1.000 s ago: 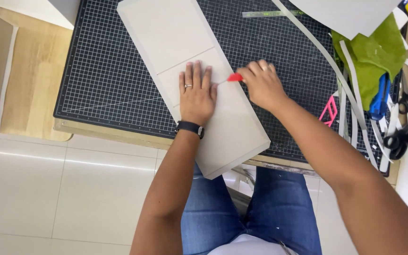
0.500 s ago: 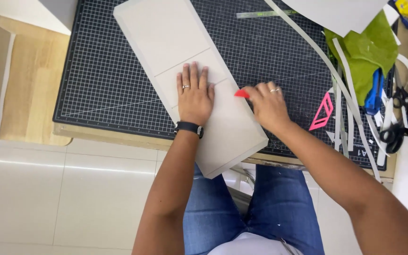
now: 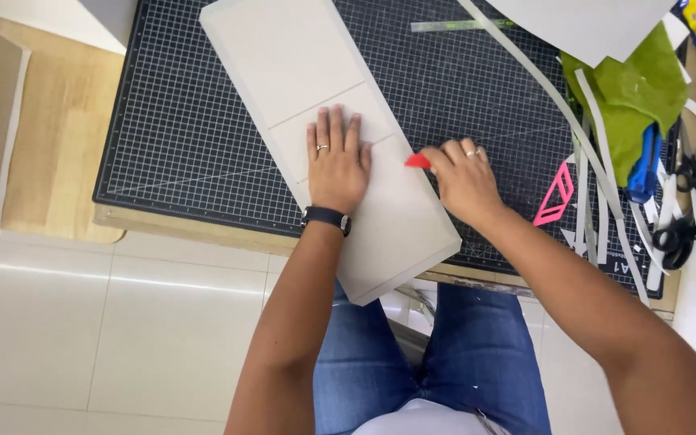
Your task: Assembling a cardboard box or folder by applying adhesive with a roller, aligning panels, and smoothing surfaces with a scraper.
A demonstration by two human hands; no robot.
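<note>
Surface: a dark gridded cutting mat [image 3: 203, 121] covers my wooden table [image 3: 58, 121]; pale floor tiles lie below its edge.
Board: a long pale grey board [image 3: 283, 56] lies flat and diagonal on the mat, its near corner jutting past the table edge over my knees; faint lines cross it.
Left hand: my left hand [image 3: 337, 165] lies palm down on the middle of the board, fingers spread, pinning it. Nothing is held.
Right hand: my right hand [image 3: 465, 181] is curled tight around a small red tool [image 3: 417, 161], whose tip sits at the board's right edge. I cannot tell whether it is a blade or a marker.
Handling: I judge the board stiff, light and smooth, apt to slide on the mat, so a flat palm near the working line suits it; to lift it, take the long edges.
Surroundings: well apart on my right lie white paper strips [image 3: 598, 201], a pink triangle [image 3: 557, 193], green sheet [image 3: 630, 97], a blue-handled tool [image 3: 646, 161] and black scissors [image 3: 674, 234]; a metal ruler [image 3: 461, 25] rests at the far side.
</note>
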